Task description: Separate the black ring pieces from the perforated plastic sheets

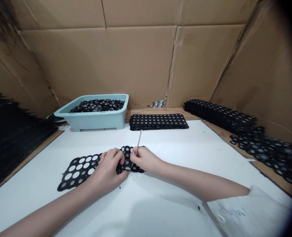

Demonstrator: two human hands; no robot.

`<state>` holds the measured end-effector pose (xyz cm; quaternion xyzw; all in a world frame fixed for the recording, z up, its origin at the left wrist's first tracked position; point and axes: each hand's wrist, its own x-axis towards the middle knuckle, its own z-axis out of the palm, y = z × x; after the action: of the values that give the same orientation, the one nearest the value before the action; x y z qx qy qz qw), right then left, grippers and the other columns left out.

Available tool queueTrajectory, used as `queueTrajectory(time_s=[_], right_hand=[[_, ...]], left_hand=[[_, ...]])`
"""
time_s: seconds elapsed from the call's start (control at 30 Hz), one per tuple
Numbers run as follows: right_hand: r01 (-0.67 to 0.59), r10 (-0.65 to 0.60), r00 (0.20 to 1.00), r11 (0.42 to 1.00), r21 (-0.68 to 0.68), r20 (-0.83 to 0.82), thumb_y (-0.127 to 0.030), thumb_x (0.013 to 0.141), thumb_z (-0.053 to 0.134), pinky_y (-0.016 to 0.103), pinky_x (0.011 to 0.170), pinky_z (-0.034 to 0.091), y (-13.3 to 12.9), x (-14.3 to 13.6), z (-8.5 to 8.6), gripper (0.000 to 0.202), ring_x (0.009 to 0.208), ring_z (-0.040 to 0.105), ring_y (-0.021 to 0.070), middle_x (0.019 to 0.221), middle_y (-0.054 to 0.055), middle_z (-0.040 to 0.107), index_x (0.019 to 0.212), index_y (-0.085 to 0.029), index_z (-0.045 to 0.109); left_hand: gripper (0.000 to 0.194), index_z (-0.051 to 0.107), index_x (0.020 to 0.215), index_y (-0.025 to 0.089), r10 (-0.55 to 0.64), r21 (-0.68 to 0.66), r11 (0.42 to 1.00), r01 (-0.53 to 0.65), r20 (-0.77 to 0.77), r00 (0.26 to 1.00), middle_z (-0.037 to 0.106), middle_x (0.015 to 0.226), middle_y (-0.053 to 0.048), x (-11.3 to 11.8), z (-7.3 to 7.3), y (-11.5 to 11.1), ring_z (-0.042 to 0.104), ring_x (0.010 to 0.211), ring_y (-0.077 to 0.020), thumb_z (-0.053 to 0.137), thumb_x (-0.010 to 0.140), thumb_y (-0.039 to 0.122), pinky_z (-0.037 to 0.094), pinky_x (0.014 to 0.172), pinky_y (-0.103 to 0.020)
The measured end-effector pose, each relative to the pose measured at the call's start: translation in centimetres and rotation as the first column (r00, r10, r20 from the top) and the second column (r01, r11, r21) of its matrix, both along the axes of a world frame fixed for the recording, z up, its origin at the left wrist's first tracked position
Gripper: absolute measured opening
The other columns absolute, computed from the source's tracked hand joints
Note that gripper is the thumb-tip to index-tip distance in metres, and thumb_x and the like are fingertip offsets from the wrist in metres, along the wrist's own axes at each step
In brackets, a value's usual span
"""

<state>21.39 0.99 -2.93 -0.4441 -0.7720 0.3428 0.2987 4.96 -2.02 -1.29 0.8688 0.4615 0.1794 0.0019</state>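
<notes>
A black sheet with rows of round holes (80,166) lies on the white tabletop; some holes show white, others look grey. My left hand (108,168) rests over its middle, fingers curled and thumb at the near edge, gripping the sheet. Close beside it, my right hand (143,159) is closed around a thin pale stick (139,140) that slants up and away from the fingers. The stick's lower end is hidden by the hand, which touches the sheet's right part.
Behind stand a light blue basin (99,121) of black ring-like pieces and a stack of black perforated sheets (159,121). More stacked sheets (220,115) and loose ones (272,151) lie right. A dark heap (14,141) is left. Cardboard walls (136,59) enclose the table.
</notes>
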Motion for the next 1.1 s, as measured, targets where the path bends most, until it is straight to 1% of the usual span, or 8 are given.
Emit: queueTrajectory(time_s=[0.07, 0.13, 0.3, 0.37, 0.6, 0.77, 0.93, 1.1], right_hand=[[-0.003, 0.003, 1.0, 1.0, -0.009, -0.012, -0.025, 0.077, 0.037, 0.019, 0.047, 0.028, 0.0, 0.1, 0.0, 0.021, 0.052, 0.04, 0.0079, 0.055, -0.002, 0.046, 0.059, -0.017, 0.042], [-0.002, 0.001, 1.0, 1.0, -0.015, -0.029, -0.025, 0.077, 0.038, 0.019, 0.047, 0.029, 0.0, 0.1, 0.0, 0.021, 0.051, 0.04, 0.0078, 0.054, -0.003, 0.046, 0.057, -0.017, 0.041], [0.028, -0.054, 0.981, 0.99, -0.14, -0.187, -0.024, 0.076, 0.038, 0.019, 0.049, 0.034, 0.2, 0.3, -0.1, 0.019, 0.051, 0.045, 0.0082, 0.054, -0.003, 0.048, 0.059, -0.017, 0.042], [0.061, -0.096, 0.963, 0.988, -0.142, -0.254, -0.025, 0.076, 0.039, 0.02, 0.052, 0.036, 0.3, 0.3, -0.2, 0.019, 0.052, 0.047, 0.0087, 0.054, -0.003, 0.049, 0.059, -0.017, 0.042], [0.1, -0.13, 0.934, 0.989, -0.106, -0.334, -0.028, 0.079, 0.04, 0.022, 0.059, 0.04, 0.5, 0.4, -0.4, 0.021, 0.058, 0.052, 0.0107, 0.058, -0.002, 0.053, 0.061, -0.017, 0.045], [0.092, -0.144, 0.912, 0.984, -0.149, -0.384, -0.03, 0.079, 0.04, 0.022, 0.057, 0.041, 0.4, 0.3, -0.6, 0.021, 0.057, 0.052, 0.0103, 0.06, -0.001, 0.055, 0.064, -0.017, 0.046], [0.089, -0.141, 0.923, 0.983, -0.158, -0.359, -0.029, 0.079, 0.04, 0.021, 0.057, 0.04, 0.1, 0.2, -0.5, 0.021, 0.059, 0.053, 0.0109, 0.06, 0.0, 0.056, 0.063, -0.017, 0.047], [0.114, -0.166, 0.938, 0.977, -0.181, -0.305, -0.025, 0.077, 0.039, 0.021, 0.055, 0.039, 0.1, -0.1, 0.0, 0.02, 0.056, 0.052, 0.0105, 0.057, -0.001, 0.055, 0.06, -0.017, 0.046]], left_hand=[[0.012, 0.035, 0.071, 0.02, 0.011, -0.048, 0.999, -0.009, 0.03, 0.999, 0.044, 0.079, -0.001, 0.0, -0.2, -0.1, 0.044, 0.074, -0.0166, 0.046, 0.067, 0.017, 0.038, 0.07, -0.034], [0.012, 0.034, 0.072, 0.02, 0.011, -0.04, 0.999, -0.009, 0.042, 0.999, 0.044, 0.08, -0.001, 0.1, -0.3, -0.1, 0.043, 0.075, -0.0167, 0.045, 0.067, 0.017, 0.037, 0.071, -0.034], [0.007, 0.037, 0.073, 0.019, -0.014, 0.087, 0.996, 0.013, 0.002, 1.0, 0.047, 0.084, -0.003, 0.2, -0.3, 0.0, 0.045, 0.08, -0.019, 0.043, 0.07, 0.016, 0.035, 0.076, -0.037], [0.008, 0.038, 0.075, 0.019, -0.025, 0.103, 0.994, 0.028, -0.029, 0.999, 0.047, 0.081, -0.002, 0.2, -0.3, 0.0, 0.045, 0.079, -0.0183, 0.039, 0.071, 0.012, 0.033, 0.076, -0.036], [0.008, 0.033, 0.071, 0.02, 0.003, -0.023, 1.0, -0.003, 0.015, 1.0, 0.043, 0.071, 0.001, 0.2, -0.6, 0.2, 0.041, 0.069, -0.0154, 0.036, 0.073, 0.013, 0.034, 0.072, -0.034], [0.017, 0.029, 0.069, 0.02, 0.07, -0.087, 0.994, -0.062, 0.082, 0.994, 0.043, 0.073, 0.001, 0.5, -0.7, 0.3, 0.041, 0.069, -0.0156, 0.038, 0.064, 0.007, 0.034, 0.064, -0.029], [0.019, 0.029, 0.07, 0.02, 0.029, -0.012, 1.0, -0.028, 0.059, 0.998, 0.043, 0.071, 0.002, 0.5, -1.1, 0.2, 0.041, 0.068, -0.0149, 0.037, 0.064, 0.005, 0.033, 0.067, -0.03], [0.02, 0.037, 0.083, 0.019, -0.044, 0.158, 0.986, 0.05, -0.043, 0.998, 0.049, 0.073, 0.0, 0.2, -1.3, 0.3, 0.046, 0.068, -0.0152, 0.036, 0.069, 0.004, 0.034, 0.07, -0.032]])
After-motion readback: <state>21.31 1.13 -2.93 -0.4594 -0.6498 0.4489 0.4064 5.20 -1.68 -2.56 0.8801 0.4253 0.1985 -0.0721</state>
